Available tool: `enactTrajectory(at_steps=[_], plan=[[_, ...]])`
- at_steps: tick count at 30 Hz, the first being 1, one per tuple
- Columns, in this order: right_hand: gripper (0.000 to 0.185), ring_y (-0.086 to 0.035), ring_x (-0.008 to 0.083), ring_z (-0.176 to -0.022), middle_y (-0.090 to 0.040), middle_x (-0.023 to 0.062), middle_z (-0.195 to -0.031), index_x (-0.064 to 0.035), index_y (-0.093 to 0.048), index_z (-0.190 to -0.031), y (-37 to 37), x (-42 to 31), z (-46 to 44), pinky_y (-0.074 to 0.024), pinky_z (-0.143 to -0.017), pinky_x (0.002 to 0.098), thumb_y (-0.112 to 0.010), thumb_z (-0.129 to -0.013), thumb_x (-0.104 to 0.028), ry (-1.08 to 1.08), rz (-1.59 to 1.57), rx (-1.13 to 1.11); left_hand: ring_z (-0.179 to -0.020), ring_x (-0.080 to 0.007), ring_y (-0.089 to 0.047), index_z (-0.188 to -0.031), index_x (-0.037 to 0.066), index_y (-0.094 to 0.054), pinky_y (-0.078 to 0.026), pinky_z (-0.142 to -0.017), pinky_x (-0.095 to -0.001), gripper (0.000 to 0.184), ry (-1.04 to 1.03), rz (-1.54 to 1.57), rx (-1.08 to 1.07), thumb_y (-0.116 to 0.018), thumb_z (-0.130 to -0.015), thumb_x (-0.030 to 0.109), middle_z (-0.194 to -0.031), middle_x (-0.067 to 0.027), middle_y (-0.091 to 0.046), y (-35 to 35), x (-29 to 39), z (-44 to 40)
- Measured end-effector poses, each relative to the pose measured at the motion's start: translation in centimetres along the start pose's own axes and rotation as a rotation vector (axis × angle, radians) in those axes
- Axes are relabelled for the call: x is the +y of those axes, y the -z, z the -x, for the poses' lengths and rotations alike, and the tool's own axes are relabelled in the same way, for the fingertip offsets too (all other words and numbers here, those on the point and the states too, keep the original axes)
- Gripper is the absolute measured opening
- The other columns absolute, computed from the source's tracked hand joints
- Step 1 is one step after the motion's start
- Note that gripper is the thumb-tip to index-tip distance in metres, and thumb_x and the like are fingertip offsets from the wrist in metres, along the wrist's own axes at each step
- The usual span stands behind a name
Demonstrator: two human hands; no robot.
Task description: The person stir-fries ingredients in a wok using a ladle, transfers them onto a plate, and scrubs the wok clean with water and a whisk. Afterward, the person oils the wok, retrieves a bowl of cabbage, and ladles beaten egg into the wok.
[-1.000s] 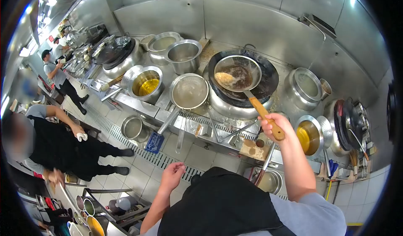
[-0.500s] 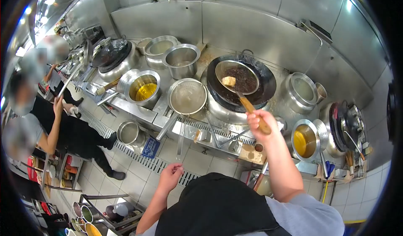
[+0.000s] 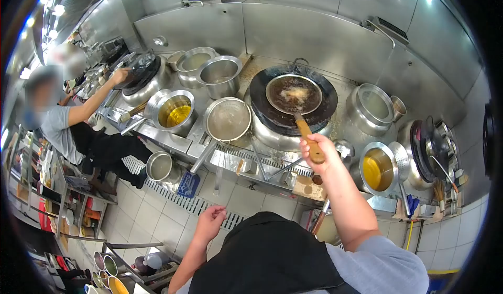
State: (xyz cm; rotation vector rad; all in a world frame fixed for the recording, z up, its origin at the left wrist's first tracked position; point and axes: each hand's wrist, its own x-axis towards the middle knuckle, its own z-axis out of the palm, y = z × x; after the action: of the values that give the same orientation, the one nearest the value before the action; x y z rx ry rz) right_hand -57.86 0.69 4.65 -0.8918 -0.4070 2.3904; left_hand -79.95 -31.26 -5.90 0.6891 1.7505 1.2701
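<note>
My right hand [image 3: 318, 154] is closed around the wooden handle of a round strainer [image 3: 282, 105]. The strainer lies low inside the black wok [image 3: 327, 92], in dark oil, and a pale golden piece of food [image 3: 295, 94] sits in it with bubbles around it. My left hand [image 3: 211, 222] hangs over the floor near my body, its fingers curled together; whether anything is between them is too small to tell. Left of the wok a second strainer [image 3: 228, 119] rests on a pot, its handle pointing toward me.
Pots of yellow oil [image 3: 178, 116] [image 3: 373, 172] stand on both sides. A tall steel pot [image 3: 219, 77] and a lidded pot [image 3: 373, 105] are farther back. At the left, a co-worker [image 3: 70, 120] reaches toward another wok [image 3: 139, 71]. A shelf cart [image 3: 139, 281] stands at lower left.
My right hand has lowered the strainer into the wok's oil, and bubbles now surround the food. The co-worker has turned and stretched an arm toward the left wok. The view has shifted slightly.
</note>
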Motion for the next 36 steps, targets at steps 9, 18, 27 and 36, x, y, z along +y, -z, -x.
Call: enactTrajectory(at_steps=[9, 18, 27, 36], plan=[[0.066, -0.061, 0.0213, -0.062, -0.062, 0.0138, -0.081, 0.0013, -0.054, -0.108, 9.0, 5.5, 6.2, -0.0521, -0.053, 0.0313, -0.024, -0.094, -0.057, -0.196, 0.261, -0.340, -0.079, -0.0132, -0.062, -0.107, -0.003, -0.060, -0.049, -0.074, -0.0264, 0.028, 0.008, -0.215, 0.024, -0.061, -0.086, 0.016, -0.088, -0.0095, -0.065, -2.4, -0.6, 3.3], [0.035, -0.060, 0.0165, -0.062, -0.061, 0.0113, -0.082, -0.0007, -0.053, -0.110, 16.2, 16.1, 4.0, -0.0519, -0.053, 0.0294, -0.047, -0.094, -0.032, -0.537, 0.996, -0.418, -0.081, -0.0146, -0.062, -0.109, -0.004, -0.059, -0.049, -0.075, -0.0275, 0.032, 0.310, -0.377, 0.139, -0.062, -0.085, 0.018, -0.093, -0.0111, -0.066, -6.5, -1.3, 13.5], [0.033, -0.060, 0.0173, -0.060, -0.058, 0.0105, -0.083, -0.0030, -0.051, -0.111, 16.4, 19.3, 6.1, -0.0522, -0.050, 0.0314, -0.050, -0.093, -0.030, -0.620, 1.119, -0.600, -0.087, -0.0155, -0.063, -0.112, -0.004, -0.057, -0.049, -0.079, -0.0270, 0.034, 0.358, -0.277, 0.209, -0.062, -0.085, 0.017, -0.100, -0.0117, -0.066, -11.0, -4.2, 23.5], [0.037, -0.061, 0.0176, -0.065, -0.060, 0.0109, -0.085, -0.0029, -0.052, -0.115, 25.9, 17.8, 17.2, -0.0524, -0.053, 0.0312, -0.052, -0.092, -0.032, -0.610, 1.304, -0.309, -0.090, -0.0225, -0.064, -0.114, -0.003, -0.056, -0.049, -0.080, -0.0316, 0.038, 0.188, -0.374, 0.135, -0.061, -0.084, 0.020, -0.103, -0.0160, -0.065, -14.3, -5.9, 26.0]])
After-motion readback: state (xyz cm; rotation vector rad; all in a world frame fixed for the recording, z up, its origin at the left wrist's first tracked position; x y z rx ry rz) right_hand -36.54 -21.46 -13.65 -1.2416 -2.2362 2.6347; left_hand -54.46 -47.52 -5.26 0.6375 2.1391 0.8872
